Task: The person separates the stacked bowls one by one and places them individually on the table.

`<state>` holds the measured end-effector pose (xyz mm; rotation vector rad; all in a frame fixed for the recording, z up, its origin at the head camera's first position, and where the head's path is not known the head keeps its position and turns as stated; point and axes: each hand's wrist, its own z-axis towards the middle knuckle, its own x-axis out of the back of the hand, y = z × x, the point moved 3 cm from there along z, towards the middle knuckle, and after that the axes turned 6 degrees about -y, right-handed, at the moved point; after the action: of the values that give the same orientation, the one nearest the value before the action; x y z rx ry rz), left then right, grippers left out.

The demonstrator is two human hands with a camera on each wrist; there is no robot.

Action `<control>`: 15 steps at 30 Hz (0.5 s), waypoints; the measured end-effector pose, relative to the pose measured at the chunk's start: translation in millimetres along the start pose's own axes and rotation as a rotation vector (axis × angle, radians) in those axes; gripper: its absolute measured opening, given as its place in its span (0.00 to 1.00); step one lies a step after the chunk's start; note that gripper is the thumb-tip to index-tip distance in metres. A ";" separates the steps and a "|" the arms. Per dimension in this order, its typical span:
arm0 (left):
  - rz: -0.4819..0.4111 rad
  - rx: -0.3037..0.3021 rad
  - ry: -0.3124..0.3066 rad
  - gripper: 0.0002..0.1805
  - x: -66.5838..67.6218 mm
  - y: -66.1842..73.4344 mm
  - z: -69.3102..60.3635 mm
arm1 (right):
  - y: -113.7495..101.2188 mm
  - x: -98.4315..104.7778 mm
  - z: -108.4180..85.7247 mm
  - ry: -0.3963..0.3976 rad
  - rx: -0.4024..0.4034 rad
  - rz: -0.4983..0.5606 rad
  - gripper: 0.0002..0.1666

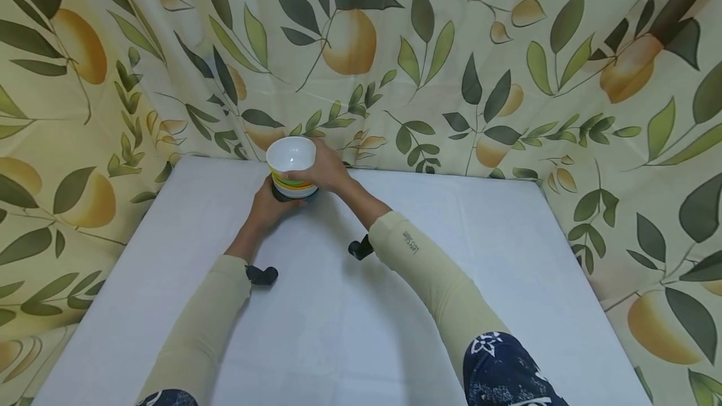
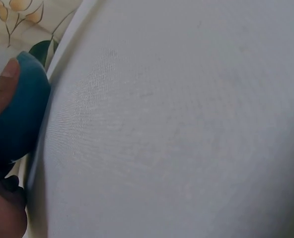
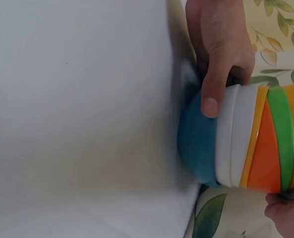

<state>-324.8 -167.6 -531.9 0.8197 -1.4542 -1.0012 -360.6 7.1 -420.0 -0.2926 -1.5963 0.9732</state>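
A stack of nested bowls [image 1: 293, 188] stands near the table's far edge, left of centre. Its lowest bowl is a blue bowl [image 3: 196, 141]; above it come white, yellow, orange and green bands, with a white bowl [image 1: 290, 154] on top. My left hand [image 1: 268, 207] grips the base from the left, its thumb [image 3: 214, 96] across the blue bowl's rim. Higher up, my right hand [image 1: 326, 169] holds the upper bowls from the right, thumb towards me. In the left wrist view the blue bowl [image 2: 28, 109] shows at the left edge. The far-side fingers are mostly hidden.
A white cloth covers the table [image 1: 338, 306]. Behind it and at both sides hangs a curtain [image 1: 429, 80] printed with fruit and leaves. Black wrist cameras, a left one [image 1: 262, 275] and a right one [image 1: 360, 248], stick out from the beige sleeves.
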 end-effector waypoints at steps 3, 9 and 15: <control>-0.006 -0.005 0.006 0.63 -0.4 1.3 -0.2 | 0.1 0.7 0.4 0.020 -0.001 0.015 0.60; 0.000 -0.007 -0.001 0.62 -1.6 3.7 -1.5 | -3.0 3.0 0.2 0.051 0.014 0.048 0.60; 0.008 0.006 -0.014 0.63 -0.7 4.8 -5.1 | -11.2 8.9 -4.4 0.100 0.061 0.100 0.59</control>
<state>-319.4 -165.8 -527.8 0.8119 -1.4722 -0.9991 -355.6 7.9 -405.9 -0.3760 -1.4692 1.0659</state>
